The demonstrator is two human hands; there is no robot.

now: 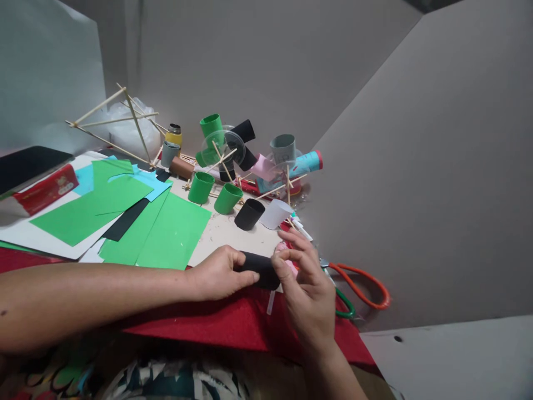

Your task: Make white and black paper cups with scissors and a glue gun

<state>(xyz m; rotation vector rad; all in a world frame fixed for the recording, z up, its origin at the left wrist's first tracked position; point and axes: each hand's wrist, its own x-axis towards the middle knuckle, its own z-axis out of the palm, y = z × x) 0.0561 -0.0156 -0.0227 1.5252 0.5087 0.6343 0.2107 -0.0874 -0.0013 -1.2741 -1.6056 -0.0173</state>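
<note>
My left hand [220,272] is closed round a black paper tube [261,270], its thumb lying along the near side. The tube is held sideways above the front of the table. My right hand [306,283] pinches the tube's right end between thumb and index finger, with the other fingers raised; the exact contact is partly hidden. Something pink [291,266] shows behind those fingers. Just beyond my hands stand a black paper tube [250,214], a white one [276,214] and two green ones, the nearer green tube [228,199] leaning slightly.
Green paper sheets [175,228] cover the table's left side. Behind stand a wheel of clear discs [224,149] with coloured tubes, a stick frame [133,119] and a yellow bottle [174,135]. Orange-handled scissors [375,283] lie at right, over the red cloth's [200,322] edge.
</note>
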